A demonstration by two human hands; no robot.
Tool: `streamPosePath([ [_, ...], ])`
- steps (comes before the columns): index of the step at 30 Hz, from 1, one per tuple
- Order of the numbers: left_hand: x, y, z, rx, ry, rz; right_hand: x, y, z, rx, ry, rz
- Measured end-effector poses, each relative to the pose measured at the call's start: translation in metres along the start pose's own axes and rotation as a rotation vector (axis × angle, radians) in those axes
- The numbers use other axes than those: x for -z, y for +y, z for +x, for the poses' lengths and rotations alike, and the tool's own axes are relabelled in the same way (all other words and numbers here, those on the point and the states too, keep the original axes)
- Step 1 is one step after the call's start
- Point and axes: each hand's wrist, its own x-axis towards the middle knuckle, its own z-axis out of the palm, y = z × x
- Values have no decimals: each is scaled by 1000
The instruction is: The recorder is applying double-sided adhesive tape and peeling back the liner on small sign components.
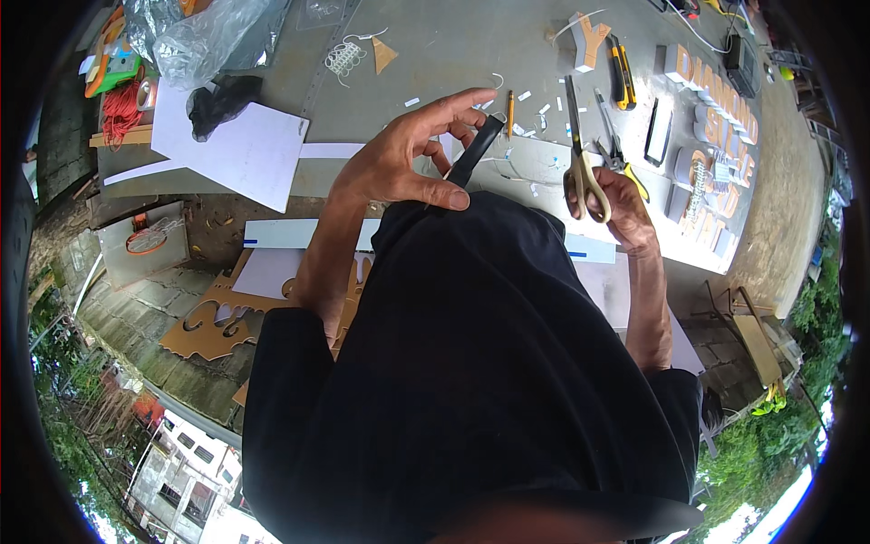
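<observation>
My left hand (414, 153) is curved around a roll of black tape (476, 151), seen edge-on, with the thumb at its near end and the fingers along its far side. My right hand (615, 204) holds scissors (583, 170) by their beige handles, blades pointing away from me. Pliers with yellow and black handles (612, 139) lie just beyond that hand. A yellow pencil (510, 114) and small paper scraps (545, 109) lie on the grey table (442, 54) between the two hands. Thin white wire (520, 178) runs near the table's front edge.
Block letters (720, 102) stand at the right, near a yellow-black utility knife (622, 73) and a black-framed tool or case (657, 132). A letter Y (588, 42) stands farther back. White sheets (238, 149), clear plastic (204, 41) and red cord (122, 112) lie left. Cut brown board (211, 326) is below.
</observation>
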Motion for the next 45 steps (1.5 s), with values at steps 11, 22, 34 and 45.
streamPosePath([
  [11,4,10,14,-36,-148,-23,-27,-2,-47,-89,-108,-277],
  [22,-2,5,20,-28,-188,-70,-40,-10,-28,-120,-64,-368],
  [34,-5,3,20,23,-197,-85,-46,-11,-19,-192,-24,-327],
  [45,-7,3,20,29,-207,-80,-45,-5,-15,-74,-46,-389],
])
